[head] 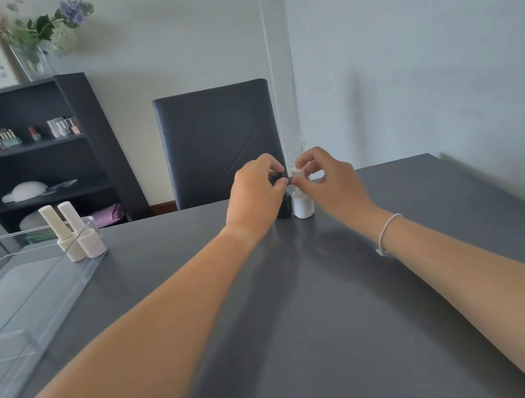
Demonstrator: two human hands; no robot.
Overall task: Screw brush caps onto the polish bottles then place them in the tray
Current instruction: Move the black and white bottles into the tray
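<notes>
Two polish bottles stand side by side near the far edge of the grey table: a black bottle (284,208) and a white bottle (303,206). My left hand (258,192) pinches the black cap on top of the black bottle. My right hand (327,181) pinches the white cap (297,175) on the white bottle. A clear tray (2,312) lies at the left, with two capped pale bottles, a cream bottle (64,235) and a white-pink bottle (84,230), standing in its far right corner.
A dark chair (220,140) stands behind the table, right behind the hands. A black shelf unit (28,154) with small bottles and a vase of flowers is at the back left. The wall runs along the table's right side.
</notes>
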